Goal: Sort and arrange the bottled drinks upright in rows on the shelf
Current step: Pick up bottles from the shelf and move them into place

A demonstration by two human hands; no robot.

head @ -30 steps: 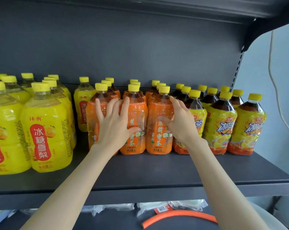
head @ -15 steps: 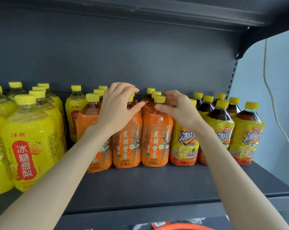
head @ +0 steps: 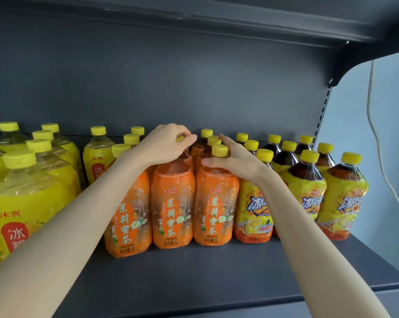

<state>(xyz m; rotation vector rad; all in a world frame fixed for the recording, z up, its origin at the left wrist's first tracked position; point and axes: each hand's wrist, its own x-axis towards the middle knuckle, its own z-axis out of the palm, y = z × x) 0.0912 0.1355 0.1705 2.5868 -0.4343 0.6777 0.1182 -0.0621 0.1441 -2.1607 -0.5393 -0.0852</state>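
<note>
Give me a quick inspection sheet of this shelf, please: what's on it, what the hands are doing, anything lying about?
Surface: dark grey metal shelf, bottles set toward the back.
Job's things: yellow-labelled plastic bottles of pale drink at left; orange-labelled plastic bottles in three rows, centre; yellow-labelled plastic bottles of dark tea at right; all upright, with yellow caps.
Clutter: nothing seen.
Hands: left hand curled over a bottle top in the middle orange row; right hand grips the neck of the right front orange-labelled bottle.
Cables: thin white cable hangs down the wall, right.
Surroundings: dark grey back panel, upper shelf above, pale blue wall at right.
</note>
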